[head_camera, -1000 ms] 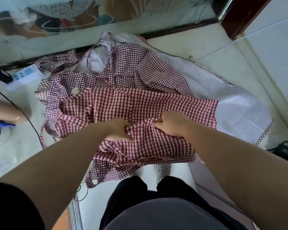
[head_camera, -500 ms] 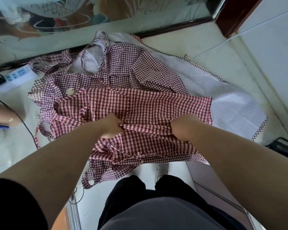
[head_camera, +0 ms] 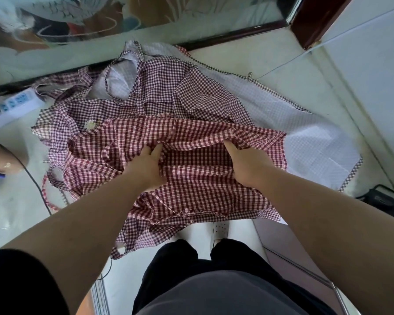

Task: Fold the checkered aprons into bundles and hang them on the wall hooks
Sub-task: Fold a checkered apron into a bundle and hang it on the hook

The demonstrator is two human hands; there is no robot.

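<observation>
Both hands are laid on the red checkered apron (head_camera: 191, 185). The left hand (head_camera: 147, 167) is held flat, with its fingers (head_camera: 156, 151) straight and pressed forward into a crease of the cloth. The right hand (head_camera: 245, 165) is set near it, with a strip of cloth between the two. Its thumb (head_camera: 229, 145) is stretched along the foot of a raised fold. Its other fingers are hidden under that fold, so whether cloth is pinched there cannot be told.

The apron is spread under and around both hands, and its near edge is rumpled just ahead of the black trousers (head_camera: 180, 258). Beyond the hands a darker checkered apron (head_camera: 168, 87) is crumpled, partly overlapped by the red one. A daisy patch (head_camera: 90, 125) is seen beyond and to the left of the left hand. Pale, finely checked cloth (head_camera: 309, 142) is spread out to the right of the right hand. Well to the left of the left hand, a white power strip (head_camera: 16, 105) and a dark cable (head_camera: 32, 178) are seen on the pale surface (head_camera: 282, 71).
</observation>
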